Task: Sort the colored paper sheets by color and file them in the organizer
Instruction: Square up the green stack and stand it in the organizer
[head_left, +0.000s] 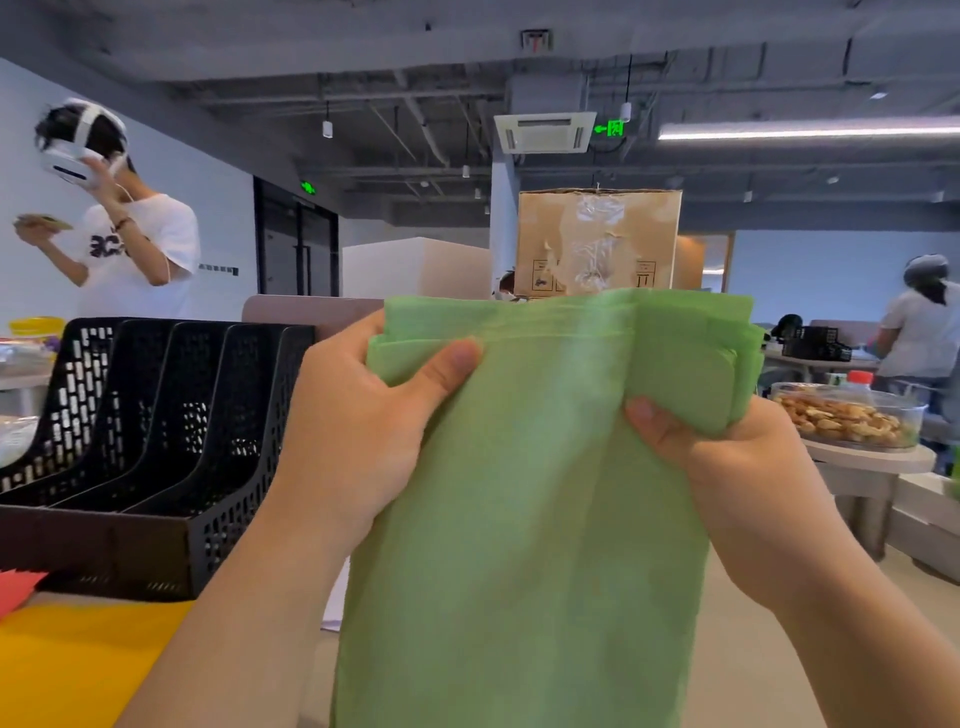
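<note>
A stack of green paper sheets (524, 519) stands upright in front of me, held by both hands near its top. My left hand (358, 431) grips the left edge with the thumb across the front. My right hand (727, 467) grips the right part, where the sheets bunch and fold. The black mesh organizer (156, 441) with several slots stands on the table to the left, apart from the hands. Yellow paper (78, 665) lies flat at the bottom left, with a red sheet (15, 587) just beyond it.
A person in a white shirt (130, 249) stands behind the organizer at the left. A cardboard box (597, 239) rises behind the green sheets. A clear container of snacks (847, 415) sits on a round table at the right, near another person (919, 332).
</note>
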